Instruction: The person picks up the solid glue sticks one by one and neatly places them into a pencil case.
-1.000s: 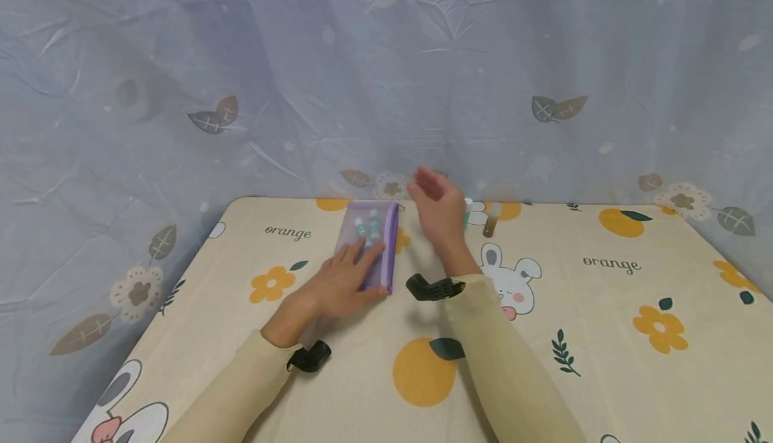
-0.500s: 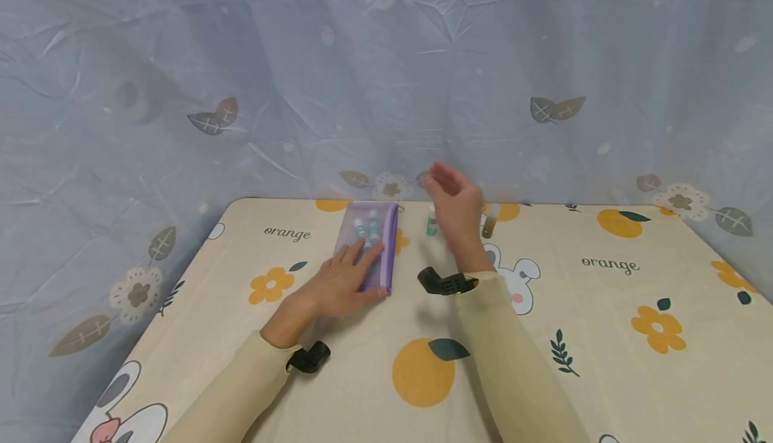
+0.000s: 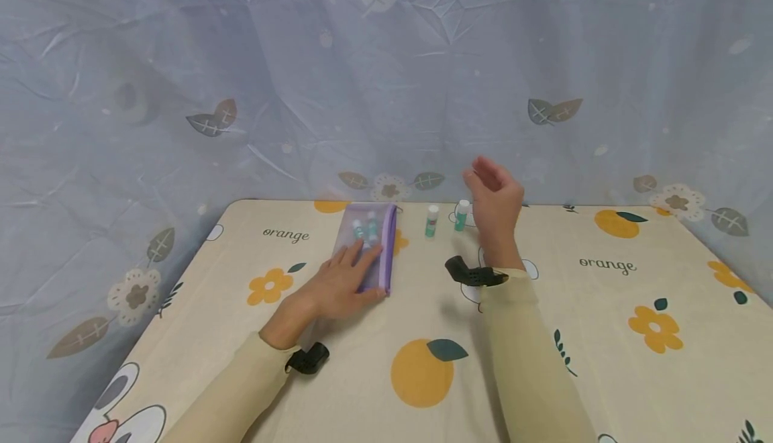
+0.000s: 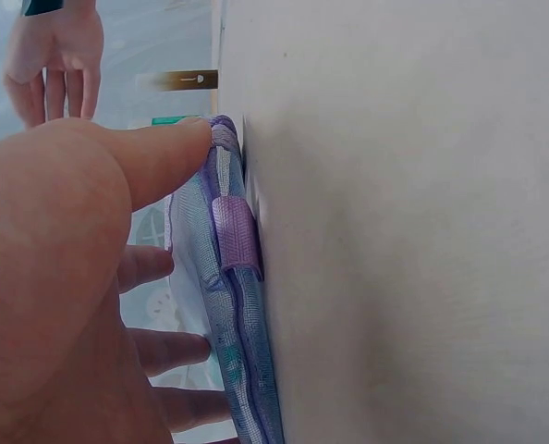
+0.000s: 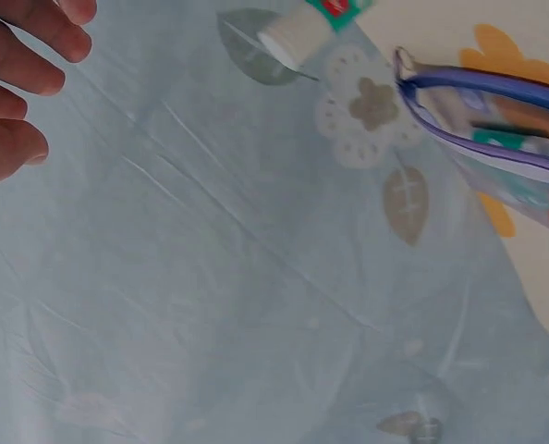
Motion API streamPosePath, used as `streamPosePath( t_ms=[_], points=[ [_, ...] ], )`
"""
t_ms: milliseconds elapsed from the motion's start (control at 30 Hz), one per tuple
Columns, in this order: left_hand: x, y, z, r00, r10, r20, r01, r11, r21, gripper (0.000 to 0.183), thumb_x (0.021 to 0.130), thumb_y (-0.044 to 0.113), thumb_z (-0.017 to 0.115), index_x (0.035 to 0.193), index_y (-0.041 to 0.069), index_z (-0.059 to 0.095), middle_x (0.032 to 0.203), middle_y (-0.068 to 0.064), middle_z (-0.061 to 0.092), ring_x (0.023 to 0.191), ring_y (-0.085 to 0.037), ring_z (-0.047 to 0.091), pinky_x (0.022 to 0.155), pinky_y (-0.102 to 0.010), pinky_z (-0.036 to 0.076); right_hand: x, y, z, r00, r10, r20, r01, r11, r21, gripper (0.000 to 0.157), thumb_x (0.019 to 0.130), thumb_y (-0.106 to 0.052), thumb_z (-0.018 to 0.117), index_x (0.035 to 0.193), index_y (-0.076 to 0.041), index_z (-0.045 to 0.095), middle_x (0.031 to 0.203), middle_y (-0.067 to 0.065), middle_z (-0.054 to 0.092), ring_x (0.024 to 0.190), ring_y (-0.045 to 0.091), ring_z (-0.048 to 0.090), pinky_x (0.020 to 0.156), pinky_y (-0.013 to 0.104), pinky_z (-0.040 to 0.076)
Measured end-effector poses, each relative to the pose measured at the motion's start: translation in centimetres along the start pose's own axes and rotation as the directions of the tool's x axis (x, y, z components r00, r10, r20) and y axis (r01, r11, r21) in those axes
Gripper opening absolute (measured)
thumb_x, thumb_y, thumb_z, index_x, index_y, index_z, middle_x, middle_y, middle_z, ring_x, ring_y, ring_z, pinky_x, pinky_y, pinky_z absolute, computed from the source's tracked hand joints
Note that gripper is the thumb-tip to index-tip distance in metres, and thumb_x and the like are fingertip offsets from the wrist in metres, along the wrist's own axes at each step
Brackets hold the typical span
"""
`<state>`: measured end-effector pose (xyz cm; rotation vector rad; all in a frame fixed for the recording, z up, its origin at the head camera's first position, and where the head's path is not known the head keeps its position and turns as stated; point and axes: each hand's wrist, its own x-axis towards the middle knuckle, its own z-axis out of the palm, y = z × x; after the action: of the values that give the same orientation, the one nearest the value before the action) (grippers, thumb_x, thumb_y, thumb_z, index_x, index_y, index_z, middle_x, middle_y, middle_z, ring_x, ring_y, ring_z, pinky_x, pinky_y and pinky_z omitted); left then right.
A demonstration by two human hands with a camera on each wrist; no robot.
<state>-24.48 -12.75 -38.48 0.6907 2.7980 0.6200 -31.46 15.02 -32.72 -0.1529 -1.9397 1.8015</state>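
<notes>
My left hand [image 3: 341,285] rests flat on a clear zip pouch [image 3: 388,248] with purple edging, fingers spread and thumb at its near edge. Through its film show two small green-and-white tubes [image 3: 372,228]. My right hand [image 3: 498,205] hovers above the back of the table, fingers slightly bent and nothing in them. To its left, a green tube with a white cap [image 3: 431,221], much like a glue stick, stands upright beside a second such tube [image 3: 461,216]. In the left wrist view a brown strip with a pale end [image 4: 189,80] shows; in the head view the right hand hides it.
A cream cloth printed with oranges, flowers and rabbits covers the table [image 3: 338,389]. Close behind its back edge hangs a grey-blue patterned curtain [image 3: 386,80].
My right hand has moved right, away from the pouch, uncovering the two standing tubes and covering the brown strip in the head view. The left hand has stayed on the pouch.
</notes>
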Motion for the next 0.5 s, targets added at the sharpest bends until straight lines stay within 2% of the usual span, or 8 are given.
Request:
streamPosePath(
  t_ms=[333,500],
  points=[
    [0.1,0.0,0.1,1.000,-0.001,0.004,0.001,1.000,-0.001,0.083,0.105,0.048,0.061,0.171,0.019,0.020,0.178,-0.025,0.007,0.163,-0.055,0.010,0.125,-0.076,0.019,1.0,-0.1,-2.4,0.991,0.067,-0.113,-0.062,0.997,0.047,0.045,0.101,-0.020,0.073,0.145,-0.016,0.066,0.146,0.003,0.069,0.136,0.015,0.063,0.116,0.029,0.050],
    [0.0,0.0,0.0,1.000,-0.001,0.006,0.001,1.000,-0.002,0.083,0.105,0.047,0.061,0.172,0.019,0.020,0.178,-0.026,0.007,0.162,-0.055,0.010,0.125,-0.076,0.019,1.5,0.1,-3.1,0.986,0.074,-0.152,-0.064,0.996,0.065,0.044,0.100,-0.018,0.075,0.143,-0.016,0.068,0.144,0.003,0.070,0.135,0.014,0.064,0.116,0.029,0.050]
  ],
)
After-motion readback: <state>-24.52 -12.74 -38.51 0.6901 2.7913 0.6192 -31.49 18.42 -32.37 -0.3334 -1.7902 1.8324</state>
